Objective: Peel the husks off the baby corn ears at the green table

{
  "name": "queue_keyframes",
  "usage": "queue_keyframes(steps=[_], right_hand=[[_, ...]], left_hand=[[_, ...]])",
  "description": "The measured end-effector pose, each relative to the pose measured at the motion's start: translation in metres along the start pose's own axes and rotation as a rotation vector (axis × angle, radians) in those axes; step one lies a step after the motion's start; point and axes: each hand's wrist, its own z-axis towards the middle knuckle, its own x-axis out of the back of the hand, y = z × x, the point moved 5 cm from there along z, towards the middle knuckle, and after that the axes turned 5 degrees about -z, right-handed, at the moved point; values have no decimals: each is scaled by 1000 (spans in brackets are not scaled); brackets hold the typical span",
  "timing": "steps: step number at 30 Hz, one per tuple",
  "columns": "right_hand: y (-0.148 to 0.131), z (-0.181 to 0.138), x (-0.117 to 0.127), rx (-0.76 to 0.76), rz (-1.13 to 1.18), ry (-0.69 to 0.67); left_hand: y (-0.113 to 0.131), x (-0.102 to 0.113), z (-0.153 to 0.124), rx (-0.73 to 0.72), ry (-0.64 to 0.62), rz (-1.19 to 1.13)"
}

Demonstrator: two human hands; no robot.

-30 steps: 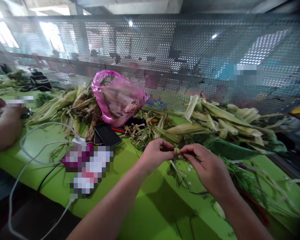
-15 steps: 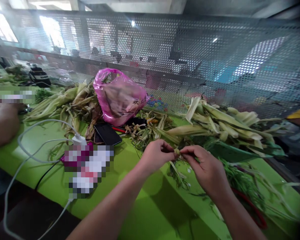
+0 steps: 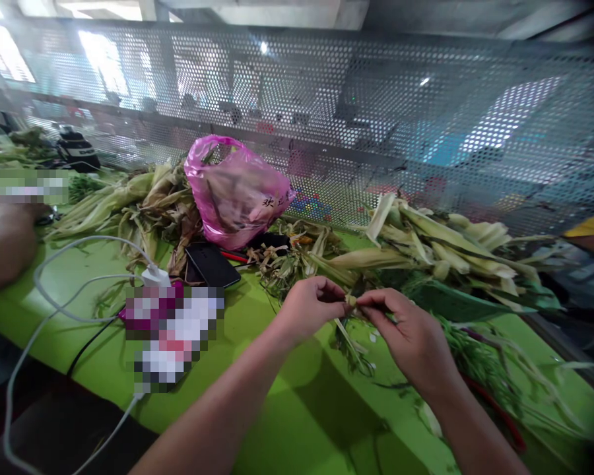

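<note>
My left hand (image 3: 309, 305) and my right hand (image 3: 412, 336) meet above the green table (image 3: 277, 402), fingertips pinched together on a small folded piece of corn husk (image 3: 350, 300). A thin husk strip (image 3: 346, 333) hangs down from it towards green stems lying on the table. Both hands are closed on the piece. A heap of pale corn husks (image 3: 440, 244) lies just behind my hands.
A pink plastic bag (image 3: 235, 191) and more husks (image 3: 129, 204) sit at the back by a perforated metal screen (image 3: 327, 119). A black phone (image 3: 212, 265), white charger cable (image 3: 69, 277) and a green fan-like sheet (image 3: 450, 300) lie nearby. Another person's arm (image 3: 4, 244) rests at the left.
My hands stay pinched on the husk piece with hardly any movement. The view has shifted slightly.
</note>
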Motion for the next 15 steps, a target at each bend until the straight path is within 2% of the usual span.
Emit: queue_keyframes(steps=[6, 11, 15], right_hand=[[7, -2, -1, -99, 49, 61], [3, -5, -1, -80, -32, 36], [-1, -5, 1, -61, -23, 67]], left_hand=[[-1, -2, -2, -29, -47, 41], [-6, 0, 0, -77, -69, 184], [-5, -1, 0, -31, -78, 125]])
